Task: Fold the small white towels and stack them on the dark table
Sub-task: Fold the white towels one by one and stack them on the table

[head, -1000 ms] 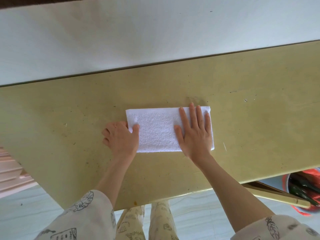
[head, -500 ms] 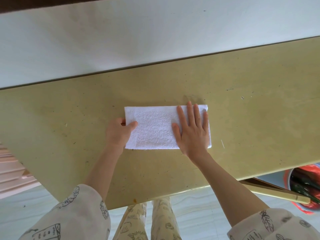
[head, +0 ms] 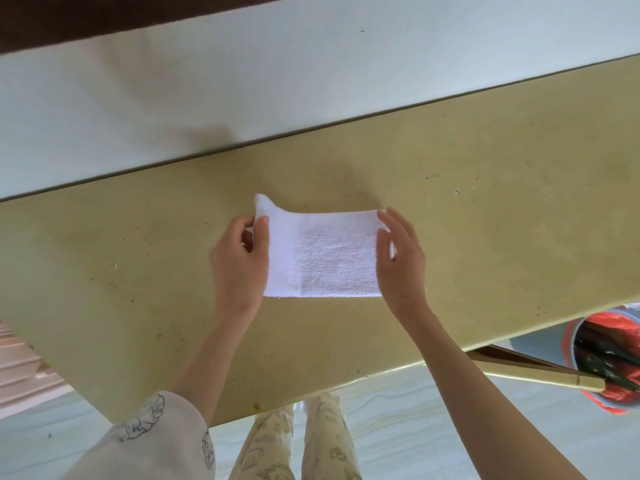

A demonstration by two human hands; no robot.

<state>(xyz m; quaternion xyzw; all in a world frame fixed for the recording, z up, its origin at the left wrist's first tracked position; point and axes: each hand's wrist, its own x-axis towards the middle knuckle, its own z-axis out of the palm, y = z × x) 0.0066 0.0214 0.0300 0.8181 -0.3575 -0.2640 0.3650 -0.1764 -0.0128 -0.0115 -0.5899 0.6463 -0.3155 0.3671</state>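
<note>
1. The yellow tabletop carries the work; broad bare surface lies on every side of the towel.
2. The white towel lies mid-table, its left end lifted, probably ready to fold rightward.
3. The left hand pinches that left end.
4. The right hand, fingers straight, seems to steady the towel's right edge.

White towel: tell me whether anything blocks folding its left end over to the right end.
Nothing visible does. The left hand pinches the lifted left end of the white towel; the right hand is at the right end, and the towel's top is bare between them.
</note>
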